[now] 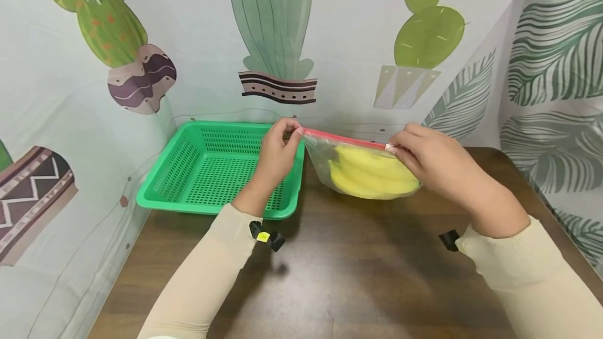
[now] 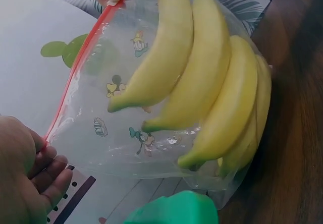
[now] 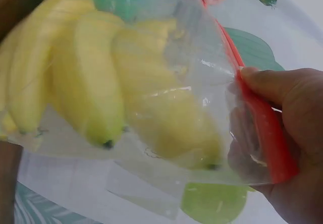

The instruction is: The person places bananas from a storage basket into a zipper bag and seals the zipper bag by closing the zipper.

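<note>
A clear zip bag (image 1: 317,161) with a red strip along its top hangs between both hands. Inside it lies a bunch of yellow bananas (image 1: 372,171), their curved fruits showing through the plastic. My left hand (image 1: 278,150) pinches one end of the red strip (image 2: 75,70) between thumb and fingers. At the strip's other end, my right hand (image 1: 435,164) grips the edge, thumb on the near face in the right wrist view. Small cartoon figures are printed on the bag in the left wrist view. The strip is stretched fairly straight.
A green plastic basket (image 1: 216,177) with slotted walls stands at the back left, just beside the left hand. The brown wooden table (image 1: 339,276) runs beneath. Behind it hangs a white cloth (image 1: 348,30) printed with cacti and leaves.
</note>
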Demonstrator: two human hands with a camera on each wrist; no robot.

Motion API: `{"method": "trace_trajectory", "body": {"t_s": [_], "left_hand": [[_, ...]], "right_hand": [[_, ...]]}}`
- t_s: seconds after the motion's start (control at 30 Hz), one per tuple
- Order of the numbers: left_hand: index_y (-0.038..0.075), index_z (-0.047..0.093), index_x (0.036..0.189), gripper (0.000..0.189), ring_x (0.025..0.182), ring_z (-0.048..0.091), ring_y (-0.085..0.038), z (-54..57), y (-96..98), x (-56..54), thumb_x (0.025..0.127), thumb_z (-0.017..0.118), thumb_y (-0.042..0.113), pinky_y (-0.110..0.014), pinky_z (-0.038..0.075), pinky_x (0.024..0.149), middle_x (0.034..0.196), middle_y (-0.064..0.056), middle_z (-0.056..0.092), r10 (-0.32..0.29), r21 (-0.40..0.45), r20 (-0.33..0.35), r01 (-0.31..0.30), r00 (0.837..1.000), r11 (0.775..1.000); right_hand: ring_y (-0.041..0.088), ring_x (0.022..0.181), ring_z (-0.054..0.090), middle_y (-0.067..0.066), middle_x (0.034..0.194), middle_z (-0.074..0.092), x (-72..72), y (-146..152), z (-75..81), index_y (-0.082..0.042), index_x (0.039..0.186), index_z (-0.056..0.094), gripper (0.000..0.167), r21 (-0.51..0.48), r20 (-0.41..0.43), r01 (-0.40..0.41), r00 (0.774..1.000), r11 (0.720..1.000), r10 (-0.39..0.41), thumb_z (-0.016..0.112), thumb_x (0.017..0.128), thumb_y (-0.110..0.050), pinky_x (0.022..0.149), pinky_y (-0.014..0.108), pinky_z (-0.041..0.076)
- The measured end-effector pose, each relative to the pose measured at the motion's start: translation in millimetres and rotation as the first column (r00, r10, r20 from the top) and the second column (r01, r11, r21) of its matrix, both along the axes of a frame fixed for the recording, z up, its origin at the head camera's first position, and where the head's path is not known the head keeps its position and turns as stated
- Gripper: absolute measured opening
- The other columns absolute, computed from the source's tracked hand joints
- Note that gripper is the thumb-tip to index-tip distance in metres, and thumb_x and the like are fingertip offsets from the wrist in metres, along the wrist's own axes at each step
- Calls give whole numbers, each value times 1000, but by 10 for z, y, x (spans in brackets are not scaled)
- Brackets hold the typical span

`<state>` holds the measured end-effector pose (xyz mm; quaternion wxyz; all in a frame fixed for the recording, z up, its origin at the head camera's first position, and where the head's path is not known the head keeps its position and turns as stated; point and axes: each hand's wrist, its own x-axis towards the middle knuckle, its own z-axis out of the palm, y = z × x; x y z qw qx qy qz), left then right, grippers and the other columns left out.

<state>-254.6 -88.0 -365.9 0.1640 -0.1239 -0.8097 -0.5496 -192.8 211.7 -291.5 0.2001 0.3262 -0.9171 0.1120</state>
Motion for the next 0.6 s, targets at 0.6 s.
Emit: {"method": "trace_trajectory", "body": {"t_s": [0.6], "left_hand": [[7, 62, 107, 13, 101, 61, -21, -49, -9, 46, 104, 57, 20, -37, 54, 87, 106, -8, 64, -14, -21, 31, 15, 999, 1000]], "right_hand": [[14, 71, 50, -3, 83, 58, 7, -2, -82, -13, 102, 72, 9, 29, 145, 17, 989, 999, -22, 67, 95, -14, 67, 34, 44]]}}
